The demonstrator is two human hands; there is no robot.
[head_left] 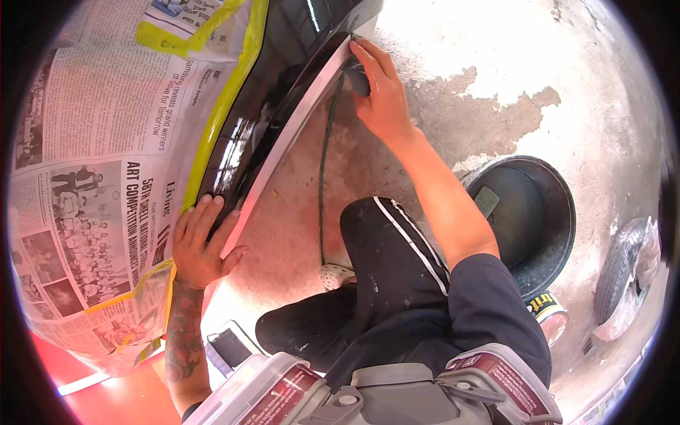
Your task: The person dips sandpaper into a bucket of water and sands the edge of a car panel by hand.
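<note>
Left hand (203, 248) + right hand (388, 99), one black panel (263, 120)
Panel's beside newspaper (99, 106); left fingers slightly spread on it, right ones together at one pale strip (285, 134)'s far end, can't tell if pinching. One black bucket (556, 212) off right.

Newspaper (106, 134): left of panel (283, 85). Tape (251, 39): between them. My left hand (205, 244): on panel. My right hand (382, 92): farther ahead, at panel's edge. Bucket (559, 205): to my right. Can (549, 316): beside bucket.
</note>
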